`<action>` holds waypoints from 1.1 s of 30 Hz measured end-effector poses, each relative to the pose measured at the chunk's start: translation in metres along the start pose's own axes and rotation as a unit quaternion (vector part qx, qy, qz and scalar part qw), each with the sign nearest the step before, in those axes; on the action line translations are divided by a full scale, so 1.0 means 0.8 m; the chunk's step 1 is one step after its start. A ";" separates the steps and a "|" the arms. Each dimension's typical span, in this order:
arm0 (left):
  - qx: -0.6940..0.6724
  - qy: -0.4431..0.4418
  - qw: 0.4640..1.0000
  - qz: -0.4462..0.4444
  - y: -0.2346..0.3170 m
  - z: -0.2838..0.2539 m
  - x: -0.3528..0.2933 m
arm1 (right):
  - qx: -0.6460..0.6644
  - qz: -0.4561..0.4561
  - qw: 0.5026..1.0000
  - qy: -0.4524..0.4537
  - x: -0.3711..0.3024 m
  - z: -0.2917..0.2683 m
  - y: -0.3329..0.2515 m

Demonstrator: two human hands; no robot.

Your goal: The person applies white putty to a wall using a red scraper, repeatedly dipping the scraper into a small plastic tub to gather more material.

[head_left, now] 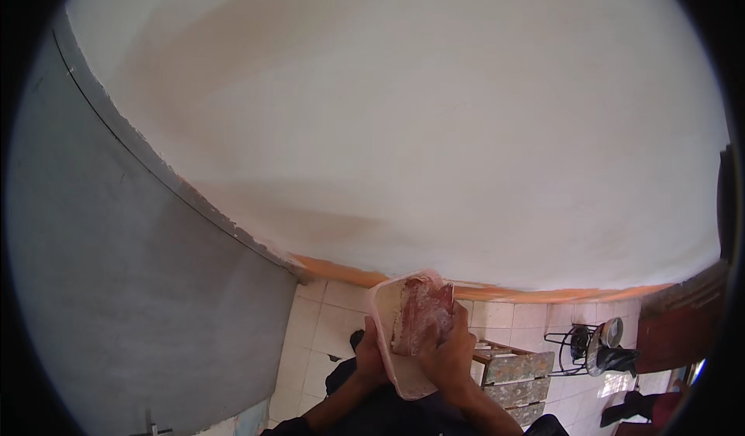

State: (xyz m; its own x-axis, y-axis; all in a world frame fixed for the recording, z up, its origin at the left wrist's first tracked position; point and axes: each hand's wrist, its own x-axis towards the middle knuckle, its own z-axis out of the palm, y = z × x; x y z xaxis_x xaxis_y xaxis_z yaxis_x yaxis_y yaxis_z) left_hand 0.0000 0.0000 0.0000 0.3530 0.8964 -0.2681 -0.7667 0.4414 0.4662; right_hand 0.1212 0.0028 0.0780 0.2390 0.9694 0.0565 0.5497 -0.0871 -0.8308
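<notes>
In front of my body, a pale pinkish rectangular plastic tray is held tilted. My left hand is closed on its left side, with the thumb along the rim. Inside the tray is a wide brush with a reddish-brown body, smeared with white paint. My right hand grips it from the right, fingers wrapped round, and hides part of it. Whitish paint coats some of the tray's inside.
A white wall rises ahead, with an orange strip along its foot. A grey door stands at left. At right on the tiled floor are a paint-stained slatted wooden stand, a black metal stand and a bowl.
</notes>
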 end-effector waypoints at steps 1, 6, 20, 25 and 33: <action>0.004 0.014 1.000 0.003 -0.003 -0.001 0.000 | 0.003 0.013 1.000 -0.006 0.001 0.001 0.002; -0.029 0.004 0.999 0.040 0.015 -0.020 0.000 | 0.007 0.031 0.999 -0.015 0.000 0.015 -0.010; -0.286 -0.192 0.935 0.086 0.007 -0.021 0.016 | 0.030 0.025 0.998 -0.057 -0.015 -0.001 -0.012; 0.016 0.017 0.999 0.048 0.022 0.003 0.003 | 0.064 0.043 0.997 -0.032 0.003 0.003 -0.019; 0.006 0.019 0.998 0.066 0.021 -0.001 0.005 | 0.068 0.055 0.996 0.004 0.009 0.023 -0.023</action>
State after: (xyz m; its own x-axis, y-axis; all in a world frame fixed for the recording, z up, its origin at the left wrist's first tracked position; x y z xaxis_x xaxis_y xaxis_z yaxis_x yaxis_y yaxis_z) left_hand -0.0119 0.0110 0.0058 0.2284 0.9446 -0.2357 -0.7983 0.3203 0.5100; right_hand 0.0978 0.0153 0.0838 0.2983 0.9538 -0.0347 0.4060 -0.1597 -0.8998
